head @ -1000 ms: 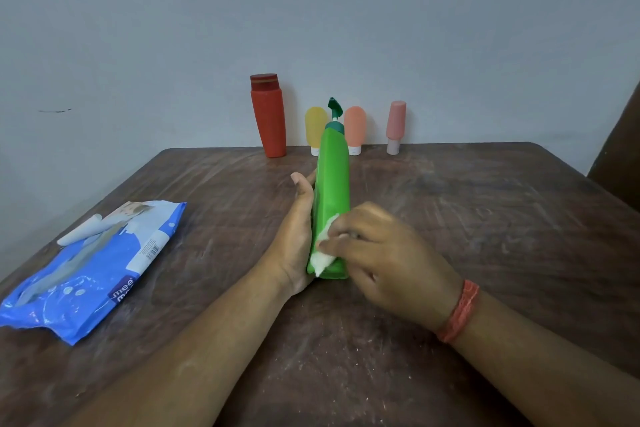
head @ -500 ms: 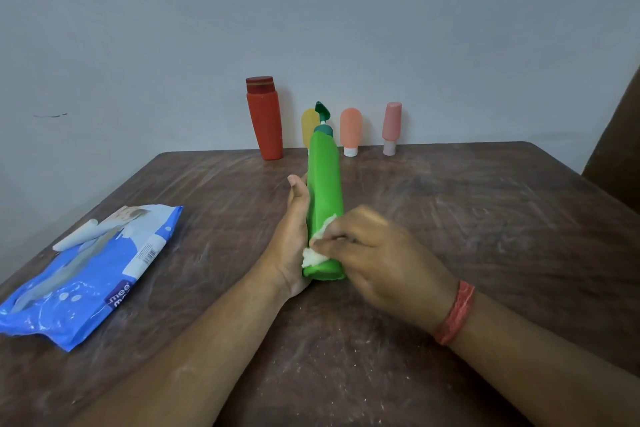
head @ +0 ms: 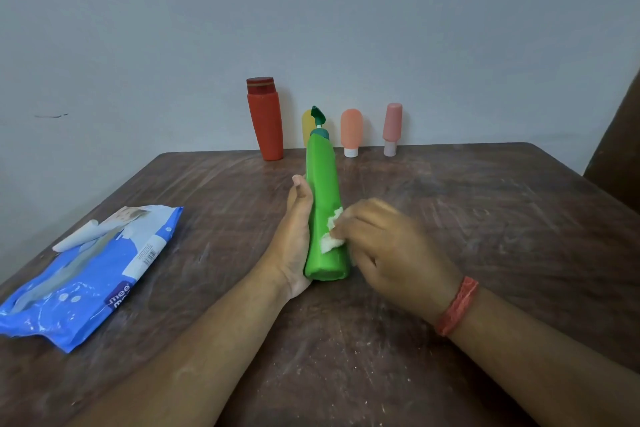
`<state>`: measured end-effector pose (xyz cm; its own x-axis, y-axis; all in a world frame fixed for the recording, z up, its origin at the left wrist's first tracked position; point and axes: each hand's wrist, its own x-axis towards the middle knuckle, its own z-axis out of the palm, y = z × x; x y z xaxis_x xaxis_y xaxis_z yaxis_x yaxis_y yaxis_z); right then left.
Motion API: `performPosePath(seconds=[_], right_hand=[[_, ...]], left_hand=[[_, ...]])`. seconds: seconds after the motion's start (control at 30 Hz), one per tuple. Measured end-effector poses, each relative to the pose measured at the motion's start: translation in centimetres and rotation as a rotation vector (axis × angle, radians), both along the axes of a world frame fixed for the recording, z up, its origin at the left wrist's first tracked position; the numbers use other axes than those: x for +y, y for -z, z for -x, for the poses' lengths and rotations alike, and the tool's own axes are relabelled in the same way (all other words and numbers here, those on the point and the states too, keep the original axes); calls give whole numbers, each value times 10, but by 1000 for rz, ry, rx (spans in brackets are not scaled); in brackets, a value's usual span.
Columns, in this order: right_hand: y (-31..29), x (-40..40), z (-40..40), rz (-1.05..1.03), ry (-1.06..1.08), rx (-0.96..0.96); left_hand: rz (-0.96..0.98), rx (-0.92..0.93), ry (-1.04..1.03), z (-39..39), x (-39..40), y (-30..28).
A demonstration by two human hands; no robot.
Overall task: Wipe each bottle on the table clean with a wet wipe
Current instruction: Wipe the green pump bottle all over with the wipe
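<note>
Far left on the worn brown table (head: 450, 218): a blue pack of wet wipes (head: 86, 274), lying flat, its white flap peeled up at the far end. Further right, toward the middle: the left hand (head: 294, 236), palm pressed along the left flank of the green bottle (head: 323, 208), thumb lying straight up its side, remaining fingers hidden behind the body, so grip there impossible to judge fully; looks like a cupping hold around the bottle. Green bottle held tilted away from the camera, base near the wrist, dark green pump nozzle pointing toward the wall. Against its lower right side: a crumpled white wet wipe (head: 331, 236), pinched in the curled fingers of the right hand (head: 388, 250), knuckles up, slightly blurred. Red band (head: 457, 305) around the right wrist. At the table's far edge, along the grey wall, left to right: a tall red bottle (head: 265, 121) upright; a yellow bottle (head: 307, 126) partly hidden behind the green nozzle; an orange bottle (head: 351, 132) standing on its white cap; a pink bottle (head: 392, 128), likewise cap down. Far right edge: a dark brown surface, too cropped to identify.
</note>
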<state>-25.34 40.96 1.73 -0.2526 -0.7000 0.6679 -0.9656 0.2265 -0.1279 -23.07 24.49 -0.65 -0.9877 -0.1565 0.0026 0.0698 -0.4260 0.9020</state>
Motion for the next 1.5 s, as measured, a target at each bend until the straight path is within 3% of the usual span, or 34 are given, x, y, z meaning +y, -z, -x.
performPosePath(seconds=[0.1,0.27,0.4,0.53,0.67,0.8,0.93,1.07,1.2,1.37,1.5], right_hand=[[4,4,-3,-70,-81,41],[-2,-4,5,22,28,0],[5,1,-1,-58,-119,70],[-1,-2,11,65,29,-35],[5,3,5,-33,-149,56],[-1,2,10,45,-19,-23],[2,5,5,-66,-180,31],[-2,3,12,21,-8,-69],[2,5,4,-64,-149,-21],[-2,2,10,45,-20,-139],[3,6,6,-51,-118,-71]], left_hand=[[-10,-18,-12,-2,0,-2],[28,16,-46,-1,2,0],[48,12,-67,-1,0,-1],[76,32,-66,0,3,0],[79,33,-81,0,2,0],[102,44,-82,1,3,0],[114,51,-103,-1,1,1],[140,64,-116,1,0,2],[140,90,-123,0,-1,4],[122,90,-118,2,0,3],[119,75,-157,1,-1,3]])
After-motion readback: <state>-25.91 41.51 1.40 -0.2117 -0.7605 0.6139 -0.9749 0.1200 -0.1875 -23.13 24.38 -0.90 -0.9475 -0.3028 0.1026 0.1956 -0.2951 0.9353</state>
